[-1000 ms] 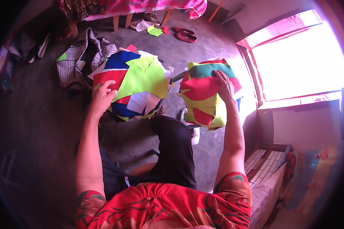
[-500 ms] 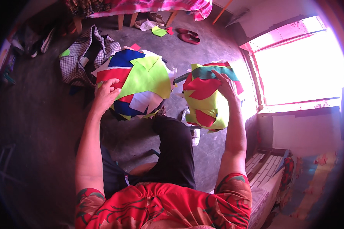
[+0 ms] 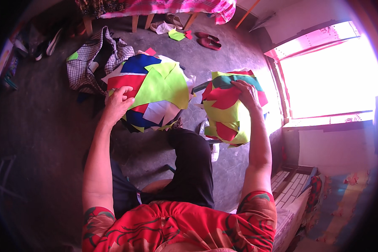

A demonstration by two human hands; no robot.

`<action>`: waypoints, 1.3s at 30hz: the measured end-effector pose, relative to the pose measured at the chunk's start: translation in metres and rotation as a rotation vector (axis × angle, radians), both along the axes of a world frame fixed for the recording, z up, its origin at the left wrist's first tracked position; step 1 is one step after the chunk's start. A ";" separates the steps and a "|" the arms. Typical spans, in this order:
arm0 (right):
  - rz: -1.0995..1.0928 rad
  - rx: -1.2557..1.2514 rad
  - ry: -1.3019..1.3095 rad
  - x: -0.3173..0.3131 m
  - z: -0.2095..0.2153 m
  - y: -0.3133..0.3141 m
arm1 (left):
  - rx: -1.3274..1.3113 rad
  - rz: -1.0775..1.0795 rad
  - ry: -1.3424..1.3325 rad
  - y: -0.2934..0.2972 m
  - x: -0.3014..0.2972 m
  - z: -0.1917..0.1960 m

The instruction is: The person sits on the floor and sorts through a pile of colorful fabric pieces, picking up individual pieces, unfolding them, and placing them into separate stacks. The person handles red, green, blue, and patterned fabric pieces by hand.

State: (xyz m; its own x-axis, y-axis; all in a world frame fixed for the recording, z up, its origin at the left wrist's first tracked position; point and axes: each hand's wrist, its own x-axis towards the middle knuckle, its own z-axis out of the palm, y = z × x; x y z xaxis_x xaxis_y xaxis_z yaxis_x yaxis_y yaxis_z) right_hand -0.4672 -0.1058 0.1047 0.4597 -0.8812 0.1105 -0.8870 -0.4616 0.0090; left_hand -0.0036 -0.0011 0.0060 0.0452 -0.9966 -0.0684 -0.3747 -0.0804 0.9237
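Two heaps of cut cloth pieces lie in front of me. The left heap (image 3: pixel 168 86) is larger, with lime-green, blue, red and white pieces. At its left edge my left hand (image 3: pixel 118 103) rests by a red piece (image 3: pixel 128 82), thumb and fingers apart and nothing visibly held. The smaller right heap (image 3: pixel 216 111) has lime, red and teal pieces. Across its top runs a teal strip (image 3: pixel 224 81), which the fingertips of my right hand (image 3: pixel 248 95) touch, fingers stretched over it. What supports the heaps is mostly hidden.
A checked cloth bag (image 3: pixel 86 63) lies on the floor behind the left heap. Dark red shoes (image 3: pixel 208 41) and loose scraps (image 3: pixel 176 35) lie near a bed with a pink cover (image 3: pixel 168 7). A bright window (image 3: pixel 332 75) is at the right, above a bench (image 3: pixel 287 189).
The fingers of my right hand have drawn slightly toward me over the teal strip. My left hand keeps its place on the left heap. The view has shifted a little.
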 end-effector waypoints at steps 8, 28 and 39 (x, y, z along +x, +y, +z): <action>-0.555 -0.059 -0.629 -0.049 -0.044 -0.012 | 0.000 -0.002 0.007 -0.001 -0.001 0.000; -0.902 -0.475 -1.779 -0.135 0.019 0.009 | 0.100 -0.050 0.004 0.003 -0.001 0.012; -0.588 -0.631 -0.248 -0.075 0.140 0.032 | 0.126 -0.091 0.082 0.008 -0.008 0.021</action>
State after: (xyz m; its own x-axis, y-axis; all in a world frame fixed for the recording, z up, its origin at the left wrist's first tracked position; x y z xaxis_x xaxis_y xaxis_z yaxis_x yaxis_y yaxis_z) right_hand -0.5421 -0.0742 0.2449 -0.1487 -0.7085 0.6898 -0.9887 0.0940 -0.1166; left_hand -0.0118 0.0067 0.0273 -0.0554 -0.9797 -0.1929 -0.3091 -0.1668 0.9363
